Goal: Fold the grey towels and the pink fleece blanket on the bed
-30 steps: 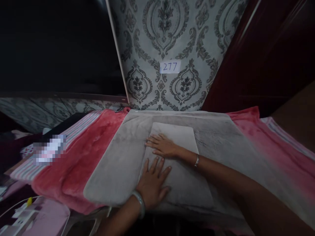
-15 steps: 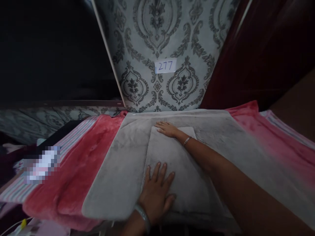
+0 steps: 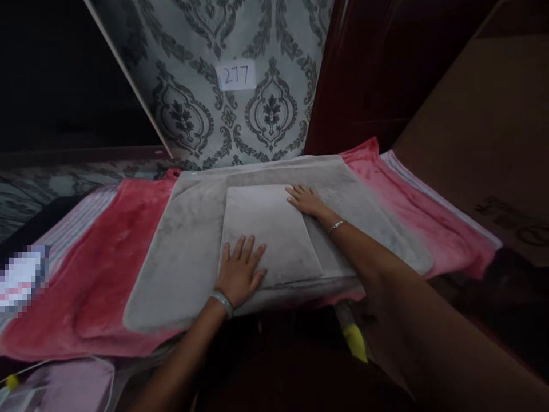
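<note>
A pale grey plush rectangle, perhaps a folded cloth or flat cushion, lies on a larger grey plush mat. My left hand rests palm down on its near left part, fingers spread. At its far right corner, my right hand lies flat with fingers stretched out over the edge. Neither hand grips anything. A red-pink plush blanket spreads under the mat and shows on both sides.
Behind stands a patterned wall with a paper label reading 277. A dark screen is at left, a dark red panel and a cardboard box at right. Striped cloth shows under the blanket.
My right hand has slid right along the far edge of the pale grey rectangle, from its left corner to its right. My left hand stays near the left edge. The view has shifted.
</note>
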The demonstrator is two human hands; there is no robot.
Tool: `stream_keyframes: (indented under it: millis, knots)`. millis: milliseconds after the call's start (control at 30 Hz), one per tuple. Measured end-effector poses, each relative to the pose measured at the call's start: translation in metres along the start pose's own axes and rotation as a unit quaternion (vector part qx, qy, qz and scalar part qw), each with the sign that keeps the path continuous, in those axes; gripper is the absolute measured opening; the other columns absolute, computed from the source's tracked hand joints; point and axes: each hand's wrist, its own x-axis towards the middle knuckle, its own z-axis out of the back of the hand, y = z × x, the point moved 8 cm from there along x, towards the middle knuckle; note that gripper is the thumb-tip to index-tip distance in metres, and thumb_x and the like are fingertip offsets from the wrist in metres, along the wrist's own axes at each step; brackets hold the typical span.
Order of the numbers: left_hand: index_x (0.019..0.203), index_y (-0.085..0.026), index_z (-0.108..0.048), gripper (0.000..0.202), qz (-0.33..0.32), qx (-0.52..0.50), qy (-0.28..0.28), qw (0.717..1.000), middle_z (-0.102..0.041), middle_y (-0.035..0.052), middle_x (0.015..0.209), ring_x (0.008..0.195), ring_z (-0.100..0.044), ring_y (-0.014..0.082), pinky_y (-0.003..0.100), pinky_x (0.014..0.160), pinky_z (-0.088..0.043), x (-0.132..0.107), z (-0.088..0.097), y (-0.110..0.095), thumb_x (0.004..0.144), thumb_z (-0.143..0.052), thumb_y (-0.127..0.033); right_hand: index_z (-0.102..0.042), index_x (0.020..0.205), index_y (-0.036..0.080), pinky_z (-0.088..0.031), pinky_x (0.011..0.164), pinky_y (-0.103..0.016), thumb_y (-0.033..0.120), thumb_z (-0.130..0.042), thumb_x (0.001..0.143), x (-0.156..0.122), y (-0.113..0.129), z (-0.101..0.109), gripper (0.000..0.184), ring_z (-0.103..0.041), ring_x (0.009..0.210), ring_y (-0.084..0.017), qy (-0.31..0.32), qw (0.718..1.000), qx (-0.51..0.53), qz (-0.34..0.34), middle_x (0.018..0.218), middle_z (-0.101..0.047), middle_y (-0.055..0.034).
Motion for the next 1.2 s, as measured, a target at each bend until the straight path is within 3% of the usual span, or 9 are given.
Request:
stream_keyframes:
  millis: [133, 300, 467, 533, 633, 767, 867, 1033, 1200]
  knots:
    - [0.156, -0.027, -0.038, 0.059, 0.004, 0.006, 0.020, 1.000, -0.028, 0.0122, 0.164, 0.151, -0.026, 0.0381, 0.071, 0.116, -0.025, 0.002, 0.001, -0.001, 0.100, -0.046, -0.043, -0.026, 0.162, 0.021, -0.018, 0.119, -0.062, 0.048, -0.029, 0.105, -0.032, 0.022, 0.010, 0.063, -0.014, 0.153, -0.035, -0.037, 0.999, 0.017, -0.033, 0.167, -0.016, -0.0138]
    - [0.156, -0.027, -0.037, 0.058, 0.016, 0.012, 0.040, 0.999, -0.027, 0.0110, 0.165, 0.152, -0.023, 0.0363, 0.069, 0.119, -0.021, 0.001, 0.003, -0.001, 0.100, -0.043, -0.042, -0.027, 0.161, 0.020, -0.013, 0.122, -0.056, 0.059, -0.034, 0.102, -0.114, 0.087, -0.020, 0.072, -0.009, 0.154, -0.031, -0.033, 0.992, 0.049, 0.114, 0.167, -0.013, -0.0130]
    - [0.153, -0.026, -0.043, 0.055, 0.027, -0.006, 0.081, 0.996, -0.037, 0.0106, 0.161, 0.149, -0.032, 0.0345, 0.064, 0.120, -0.023, 0.014, 0.017, 0.002, 0.101, -0.039, -0.044, -0.033, 0.160, 0.022, -0.016, 0.121, -0.059, 0.056, -0.036, 0.103, -0.151, 0.086, -0.032, 0.066, -0.013, 0.154, -0.032, -0.009, 0.989, 0.072, 0.125, 0.166, -0.020, -0.0123]
    - [0.151, -0.024, -0.046, 0.053, 0.007, -0.017, 0.078, 0.997, -0.045, 0.0100, 0.156, 0.147, -0.037, 0.0308, 0.059, 0.121, -0.024, 0.038, 0.029, 0.000, 0.102, -0.032, -0.041, -0.035, 0.159, 0.027, -0.015, 0.120, -0.062, 0.056, -0.038, 0.103, -0.157, 0.087, -0.028, 0.063, -0.013, 0.153, -0.033, -0.023, 0.987, 0.073, 0.143, 0.166, -0.022, -0.0098]
    - [0.153, -0.024, -0.042, 0.053, -0.060, -0.039, 0.100, 0.992, -0.038, 0.0066, 0.161, 0.151, -0.029, 0.0243, 0.052, 0.123, -0.022, 0.097, 0.033, -0.011, 0.103, -0.027, -0.035, -0.036, 0.158, 0.030, -0.014, 0.121, -0.062, 0.055, -0.041, 0.103, -0.164, 0.094, -0.024, 0.061, -0.015, 0.153, -0.032, -0.048, 0.981, 0.075, 0.170, 0.165, -0.025, -0.0079]
    - [0.157, -0.025, -0.032, 0.056, -0.100, -0.023, 0.165, 0.981, -0.022, 0.0053, 0.167, 0.155, -0.018, 0.0252, 0.057, 0.123, -0.015, 0.182, 0.007, -0.017, 0.102, -0.029, -0.037, -0.040, 0.156, 0.028, -0.016, 0.121, -0.060, 0.054, -0.042, 0.103, -0.168, 0.097, -0.025, 0.059, -0.017, 0.153, -0.031, -0.051, 0.981, 0.093, 0.163, 0.164, -0.029, -0.0083]
    - [0.160, -0.024, -0.026, 0.060, -0.075, 0.002, 0.157, 0.985, -0.017, 0.0072, 0.168, 0.155, -0.015, 0.0266, 0.059, 0.123, -0.013, 0.230, -0.011, -0.006, 0.102, -0.029, -0.041, -0.040, 0.156, 0.029, -0.014, 0.122, -0.059, 0.056, -0.043, 0.103, -0.168, 0.095, -0.023, 0.060, -0.016, 0.153, -0.029, -0.048, 0.980, 0.115, 0.153, 0.164, -0.028, -0.0064]
    - [0.161, -0.026, -0.021, 0.068, 0.010, 0.015, 0.143, 0.990, -0.018, 0.0097, 0.168, 0.155, -0.016, 0.0333, 0.065, 0.119, -0.018, 0.273, -0.028, 0.023, 0.101, -0.022, -0.056, -0.039, 0.156, 0.032, -0.010, 0.125, -0.054, 0.061, -0.044, 0.101, -0.169, 0.091, -0.018, 0.062, -0.012, 0.154, -0.025, -0.057, 0.974, 0.156, 0.155, 0.165, -0.026, -0.0030]
    - [0.161, -0.028, -0.024, 0.070, 0.020, 0.011, 0.131, 0.991, -0.020, 0.0093, 0.168, 0.154, -0.018, 0.0353, 0.065, 0.118, -0.022, 0.283, -0.031, 0.028, 0.099, -0.020, -0.060, -0.038, 0.156, 0.033, -0.006, 0.126, -0.051, 0.060, -0.045, 0.101, -0.170, 0.086, -0.016, 0.062, -0.009, 0.155, -0.022, -0.059, 0.971, 0.177, 0.152, 0.165, -0.026, -0.0002]
